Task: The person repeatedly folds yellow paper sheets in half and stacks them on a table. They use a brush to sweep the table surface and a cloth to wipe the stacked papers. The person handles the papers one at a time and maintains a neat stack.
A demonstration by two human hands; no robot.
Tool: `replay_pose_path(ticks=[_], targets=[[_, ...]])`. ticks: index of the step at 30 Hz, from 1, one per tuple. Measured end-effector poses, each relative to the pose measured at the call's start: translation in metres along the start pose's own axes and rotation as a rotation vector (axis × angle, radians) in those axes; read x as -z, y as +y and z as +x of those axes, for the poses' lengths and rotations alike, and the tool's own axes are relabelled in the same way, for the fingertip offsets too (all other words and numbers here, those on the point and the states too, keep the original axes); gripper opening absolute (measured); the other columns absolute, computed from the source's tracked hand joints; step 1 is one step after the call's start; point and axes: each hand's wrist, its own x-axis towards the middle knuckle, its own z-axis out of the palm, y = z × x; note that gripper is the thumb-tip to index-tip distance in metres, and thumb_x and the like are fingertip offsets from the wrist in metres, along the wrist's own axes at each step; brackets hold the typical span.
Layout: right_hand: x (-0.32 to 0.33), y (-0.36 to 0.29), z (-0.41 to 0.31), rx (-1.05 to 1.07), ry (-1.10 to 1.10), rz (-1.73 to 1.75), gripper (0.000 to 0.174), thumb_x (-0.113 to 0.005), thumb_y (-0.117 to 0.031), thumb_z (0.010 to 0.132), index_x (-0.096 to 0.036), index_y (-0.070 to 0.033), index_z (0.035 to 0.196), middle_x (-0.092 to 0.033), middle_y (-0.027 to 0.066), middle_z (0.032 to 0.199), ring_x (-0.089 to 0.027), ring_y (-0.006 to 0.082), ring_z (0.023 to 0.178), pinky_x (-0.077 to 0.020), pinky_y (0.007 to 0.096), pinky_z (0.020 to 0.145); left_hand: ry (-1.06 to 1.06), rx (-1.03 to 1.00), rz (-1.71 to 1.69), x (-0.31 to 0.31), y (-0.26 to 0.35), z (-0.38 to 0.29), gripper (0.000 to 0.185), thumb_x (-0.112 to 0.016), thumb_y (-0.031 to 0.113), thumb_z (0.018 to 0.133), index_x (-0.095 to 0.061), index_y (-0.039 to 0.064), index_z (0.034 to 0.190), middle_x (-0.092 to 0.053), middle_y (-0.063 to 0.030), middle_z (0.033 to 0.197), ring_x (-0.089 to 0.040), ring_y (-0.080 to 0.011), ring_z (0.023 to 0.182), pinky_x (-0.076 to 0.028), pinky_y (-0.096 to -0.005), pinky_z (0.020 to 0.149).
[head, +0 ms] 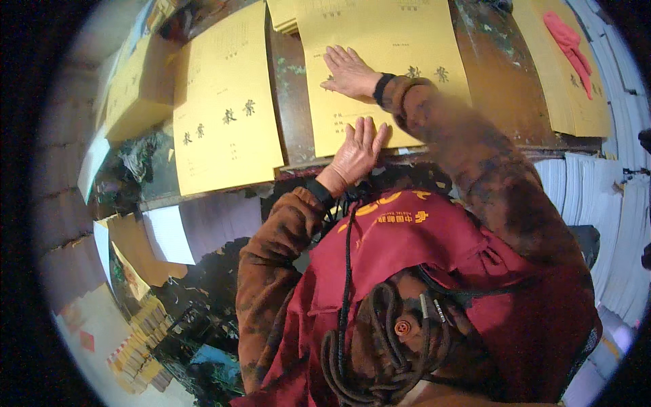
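Note:
My right hand (pixel 352 72) lies palm down with fingers spread on a large yellow printed paper sheet (pixel 386 30). Closer to my body, my left hand (pixel 357 152) rests on the same sheet near its front edge, its fingertips pointing away from me. Neither hand grips anything. Black printed characters cover part of the sheet, and my right hand and forearm hide some of them. To the left is a second yellow printed sheet or pile (pixel 229 102), reaching over the edge of the worn brown worktop (pixel 501 66).
A stack of yellow covers (pixel 137 86) stands at the far left. On the right, a crumpled pink item (pixel 567 43), possibly a glove, lies on more yellow sheets (pixel 554 96). White paper stacks (pixel 582 188) line the right side. Bundles (pixel 140 351) sit on the floor, lower left.

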Motion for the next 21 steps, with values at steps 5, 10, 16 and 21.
replay_pose_path(ticks=[5, 10, 16, 21], targets=[[0.014, 0.030, 0.019, -0.176, -0.144, 0.064, 0.075, -0.045, -0.048, 0.090, -0.028, 0.008, 0.136, -0.026, 0.0249, 0.144, -0.020, 0.0354, 0.136, -0.0153, 0.0427, 0.112, 0.001, 0.028, 0.003, -0.004, 0.000, 0.000, 0.053, -0.044, 0.018, 0.085, -0.037, -0.003, 0.133, -0.046, -0.0301, 0.124, -0.049, -0.0423, 0.113, -0.041, -0.0504, 0.089], [0.026, 0.120, -0.058, -0.323, 0.128, 0.068, 0.067, -0.056, -0.042, 0.084, -0.044, 0.008, 0.126, -0.043, 0.0260, 0.131, -0.037, 0.0386, 0.126, -0.0242, 0.0432, 0.108, 0.020, 0.084, -0.033, 0.000, -0.006, 0.009, 0.052, -0.046, 0.017, 0.083, -0.040, -0.004, 0.130, -0.046, -0.0243, 0.126, -0.050, -0.0331, 0.113, -0.043, -0.0409, 0.085], [0.082, 0.177, -0.126, -0.466, 0.211, -0.040, 0.057, -0.051, -0.042, 0.089, -0.051, 0.006, 0.121, -0.053, 0.0210, 0.123, -0.050, 0.0315, 0.116, -0.0366, 0.0410, 0.101, -0.109, 0.184, -0.146, 0.015, -0.012, 0.023, 0.033, -0.051, 0.014, 0.079, -0.052, 0.002, 0.109, -0.055, -0.0160, 0.109, -0.057, -0.0267, 0.093, -0.046, -0.0368, 0.074], [0.216, 0.114, -0.176, -0.143, -0.245, 1.372, 0.037, -0.054, -0.033, 0.092, -0.065, 0.000, 0.103, -0.068, 0.0102, 0.093, -0.066, 0.0162, 0.081, -0.0535, 0.0278, 0.072, -0.271, 0.251, -0.280, 0.038, -0.089, 0.082, 0.016, -0.049, 0.012, 0.080, -0.063, 0.010, 0.088, -0.065, -0.0146, 0.077, -0.065, -0.0327, 0.075, -0.052, -0.0459, 0.066]])
